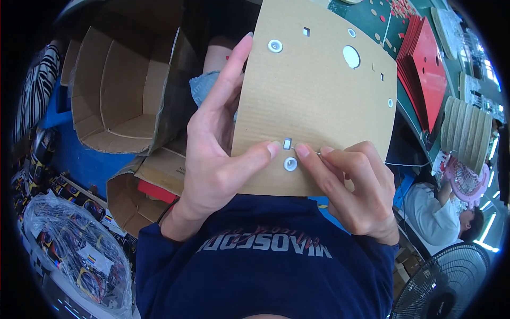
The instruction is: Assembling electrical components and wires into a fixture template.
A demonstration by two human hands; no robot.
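Both hands grip a cardboard panel (313,101) at frame centre: left hand (218,154) pinches its edge, right hand (356,186) fingertips closed on thin wire (404,164), apparently threading the square slot (287,143); steady feeding needed.

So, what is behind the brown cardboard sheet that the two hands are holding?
Behind the cardboard sheet, the left hand has its fingers partly hidden. Open cardboard boxes and a stack of red sheets show past its edges. Whatever lies directly behind the sheet is covered.

Open cardboard boxes (114,90) at ten o'clock, a green desk (372,18) at one, a fan (451,284) at five.
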